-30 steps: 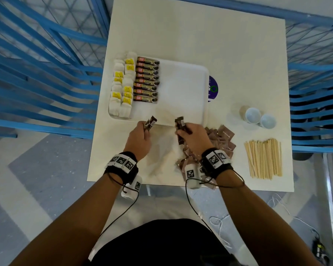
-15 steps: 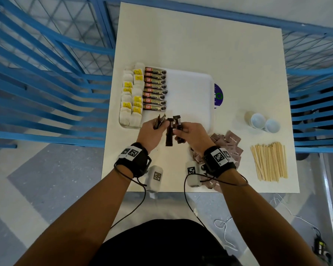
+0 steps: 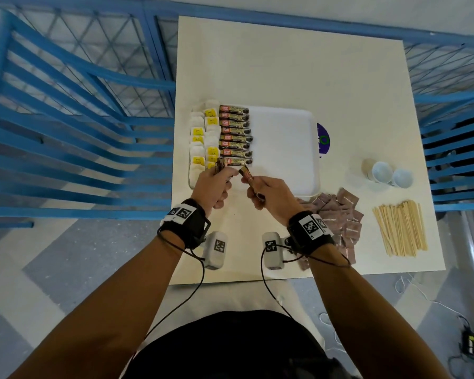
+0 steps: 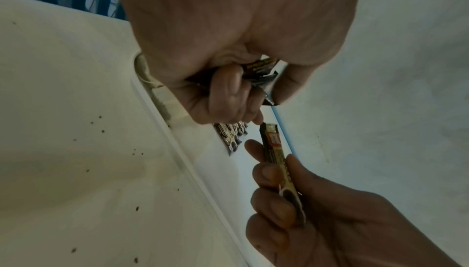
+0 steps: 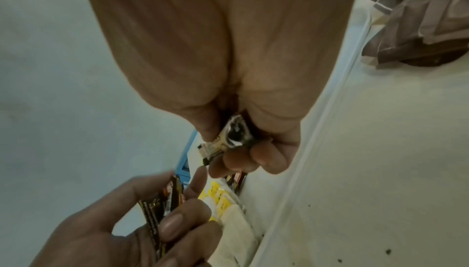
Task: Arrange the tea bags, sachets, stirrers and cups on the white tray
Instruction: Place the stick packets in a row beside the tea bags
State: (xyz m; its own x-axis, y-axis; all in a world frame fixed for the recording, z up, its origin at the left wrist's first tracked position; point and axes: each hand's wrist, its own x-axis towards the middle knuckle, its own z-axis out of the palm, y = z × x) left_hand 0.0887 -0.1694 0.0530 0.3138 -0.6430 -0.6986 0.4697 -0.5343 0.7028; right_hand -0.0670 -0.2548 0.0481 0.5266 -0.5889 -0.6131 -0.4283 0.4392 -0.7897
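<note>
Head view bright, even, diffuse light; soft faint shadows beside cups (image 3: 386, 173) and under hands on bench (image 3: 285, 64). Tray (image 3: 285, 143) nearly washed out, little detail. Strong wide-angle bending of railing (image 3: 66, 105) at edges. Wrist views dimmer, grainy, soft; near palms blurred, right wrist view blurriest, bluish cast on far surfaces.

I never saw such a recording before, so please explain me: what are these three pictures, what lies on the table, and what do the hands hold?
No machine: a person wearing cameras. One view looks down from the head, the others along each wrist. On the table sits a white tray with tea bags and coffee sachets. Brown sachets, stirrers and cups wait beside it. The left hand grips several sachets; the right hand holds one.
</note>
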